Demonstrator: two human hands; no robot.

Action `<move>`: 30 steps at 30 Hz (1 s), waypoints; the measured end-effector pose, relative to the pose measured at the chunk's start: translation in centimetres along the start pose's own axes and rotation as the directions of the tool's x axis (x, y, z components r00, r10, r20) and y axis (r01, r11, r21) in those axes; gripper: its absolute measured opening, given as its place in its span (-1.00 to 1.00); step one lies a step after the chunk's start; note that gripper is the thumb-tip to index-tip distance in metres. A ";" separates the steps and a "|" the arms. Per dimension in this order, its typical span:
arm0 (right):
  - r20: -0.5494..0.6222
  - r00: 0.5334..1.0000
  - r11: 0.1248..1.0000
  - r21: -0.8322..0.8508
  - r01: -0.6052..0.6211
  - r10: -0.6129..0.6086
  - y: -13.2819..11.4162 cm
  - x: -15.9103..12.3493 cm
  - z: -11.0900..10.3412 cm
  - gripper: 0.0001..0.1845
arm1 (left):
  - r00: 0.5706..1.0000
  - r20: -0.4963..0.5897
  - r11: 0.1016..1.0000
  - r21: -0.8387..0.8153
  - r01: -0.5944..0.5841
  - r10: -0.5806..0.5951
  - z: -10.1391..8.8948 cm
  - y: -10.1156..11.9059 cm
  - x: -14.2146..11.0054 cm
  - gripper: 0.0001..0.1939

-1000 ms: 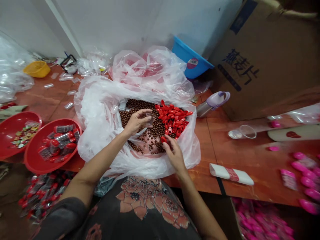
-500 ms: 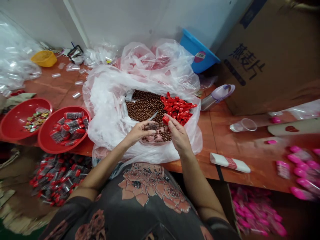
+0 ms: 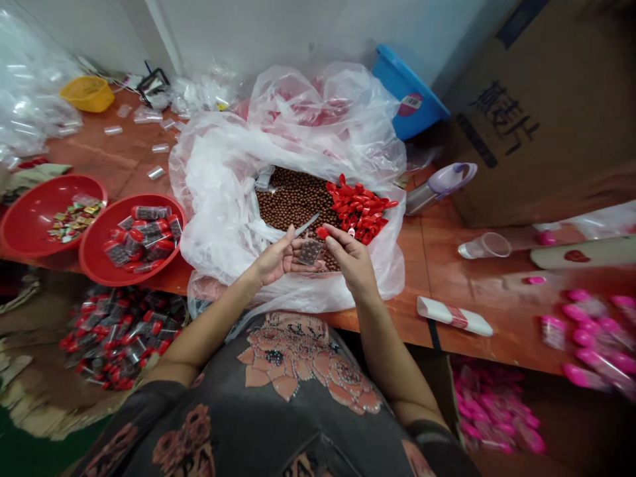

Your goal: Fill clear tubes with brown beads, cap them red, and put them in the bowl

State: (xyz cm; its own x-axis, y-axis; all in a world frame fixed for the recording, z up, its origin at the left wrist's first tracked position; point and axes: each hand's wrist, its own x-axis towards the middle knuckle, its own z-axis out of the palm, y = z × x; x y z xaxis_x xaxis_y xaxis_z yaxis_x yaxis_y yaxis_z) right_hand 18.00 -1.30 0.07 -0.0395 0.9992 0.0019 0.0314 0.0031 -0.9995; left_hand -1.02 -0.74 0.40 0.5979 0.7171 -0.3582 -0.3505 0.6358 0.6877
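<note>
My left hand (image 3: 274, 261) holds a clear plastic tube (image 3: 310, 252) of brown balls, which lies across its fingers while the thumb is raised away. Close by on the right, my right hand (image 3: 356, 264) pinches a red cap (image 3: 322, 232) between thumb and fingers. The cap is apart from the tube's body or just at its end; I cannot tell which. Under both hands a white plastic bag (image 3: 211, 218) lies spread round a heap of brown balls (image 3: 293, 192). Red caps (image 3: 365, 212) are piled at its right side, and a pale blade-like strip (image 3: 307, 224) rests on the balls.
At left stand a red bowl (image 3: 94, 265) of filled, red-capped tubes and another red bowl (image 3: 24, 235) with small wrapped pieces. A blue basin (image 3: 410, 93), a carton (image 3: 501, 132) and a lidded cup (image 3: 440, 185) are at right. More filled tubes (image 3: 119, 338) lie below left.
The tube has turned and now rests on my left fingers, with the thumb lifted. My right hand has shifted slightly, still holding the red cap. The whole view has moved a little.
</note>
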 end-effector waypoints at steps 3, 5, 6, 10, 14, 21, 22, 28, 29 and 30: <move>0.072 0.994 0.992 -0.079 0.093 -0.087 -0.3 -0.2 0.2 -0.65 | 0.997 -0.005 0.995 0.065 -0.071 0.071 0.1 -0.2 -0.4 -0.53; 0.127 0.981 0.974 -0.154 0.166 -0.147 -0.6 -0.3 0.2 -0.67 | 0.991 -0.010 0.982 0.134 -0.130 0.133 0.3 -0.3 -0.7 -0.56; 0.149 0.973 0.961 -0.187 0.202 -0.175 -0.6 -0.4 0.2 -0.67 | 0.987 -0.009 0.973 0.167 -0.158 0.161 0.5 -0.4 -0.8 -0.54; 0.201 0.941 0.902 -0.287 0.322 -0.272 -0.8 -0.4 -0.1 -0.69 | 0.968 0.000 0.932 0.271 -0.240 0.249 0.9 -0.3 -1.2 -0.52; 0.256 0.886 0.796 -0.392 0.462 -0.388 -0.4 -0.6 -0.1 -0.63 | 0.964 -0.026 0.920 0.308 -0.244 0.264 1.0 0.1 -1.4 -0.51; 0.336 0.815 0.590 -0.566 0.575 -0.472 1.4 -1.0 0.8 -0.16 | 0.941 -0.115 0.918 0.284 -0.277 0.319 0.5 -0.7 -1.2 -0.51; 0.344 0.811 0.581 -0.570 0.581 -0.474 1.6 -1.0 0.9 -0.12 | 0.934 -0.130 0.919 0.268 -0.290 0.332 0.6 -1.0 -1.1 -0.51; 0.336 0.825 0.643 -0.518 0.564 -0.454 1.2 -1.0 0.7 -0.23 | 0.906 -0.191 0.915 0.222 -0.336 0.379 1.0 -1.9 -0.8 -0.51; 0.338 0.843 0.688 -0.488 0.537 -0.418 1.1 -1.0 0.4 -0.26 | 0.905 -0.190 0.915 0.224 -0.337 0.380 1.0 -1.9 -0.8 -0.50; 0.336 0.865 0.741 -0.453 0.496 -0.373 0.9 -1.0 0.1 -0.31 | 0.909 -0.183 0.915 0.229 -0.332 0.376 0.9 -1.9 -0.9 -0.49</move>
State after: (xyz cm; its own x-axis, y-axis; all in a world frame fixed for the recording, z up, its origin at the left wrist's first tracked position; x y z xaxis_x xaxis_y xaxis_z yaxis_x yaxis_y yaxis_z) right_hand 17.97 -2.25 -0.85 -0.3812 0.8497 0.3643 0.4563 0.5156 -0.7252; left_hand -0.21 -2.82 0.00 0.2796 0.9426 -0.1828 -0.3538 0.2782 0.8930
